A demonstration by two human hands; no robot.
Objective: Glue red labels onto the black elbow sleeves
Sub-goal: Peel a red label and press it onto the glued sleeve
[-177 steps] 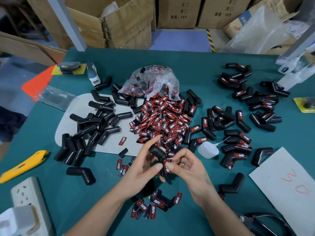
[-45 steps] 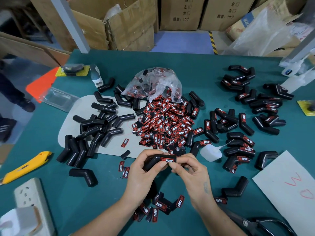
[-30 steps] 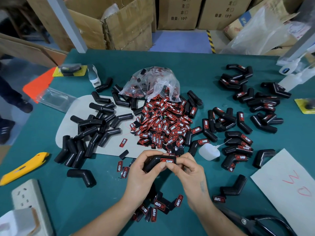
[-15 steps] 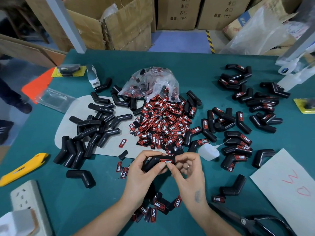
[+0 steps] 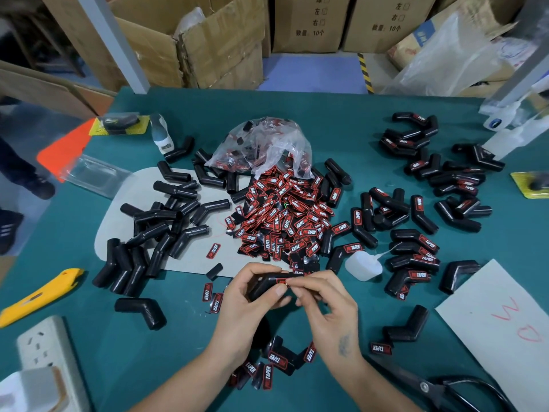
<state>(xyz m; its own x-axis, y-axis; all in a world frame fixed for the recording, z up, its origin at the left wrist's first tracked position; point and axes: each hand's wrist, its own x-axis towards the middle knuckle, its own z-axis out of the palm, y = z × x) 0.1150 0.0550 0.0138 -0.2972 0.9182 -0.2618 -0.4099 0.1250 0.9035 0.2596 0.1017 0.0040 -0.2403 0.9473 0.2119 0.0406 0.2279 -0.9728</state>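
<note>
My left hand (image 5: 249, 295) grips a black elbow sleeve (image 5: 264, 285) just above the green table, near its front. A red label (image 5: 282, 281) lies on the sleeve's upper face, mostly covered by fingers. My right hand (image 5: 323, 304) pinches the sleeve's right end at the label with curled fingertips. A heap of loose red labels (image 5: 282, 221) lies behind the hands, spilling from a clear plastic bag (image 5: 261, 144). Unlabelled sleeves (image 5: 154, 227) are piled on the left, labelled sleeves (image 5: 416, 251) on the right. A small white glue bottle (image 5: 362, 265) lies right of the hands.
A yellow box cutter (image 5: 38, 295) and a white power strip (image 5: 44, 349) lie at the front left. Black scissors (image 5: 439, 388) and a white card (image 5: 502, 328) lie at the front right. A few labelled pieces (image 5: 276, 364) sit between my forearms. Cardboard boxes (image 5: 208, 40) stand behind the table.
Over the last seconds the sleeve was turned level and the label laid on it. My right fingers have since slid onto the label and now cover most of it.
</note>
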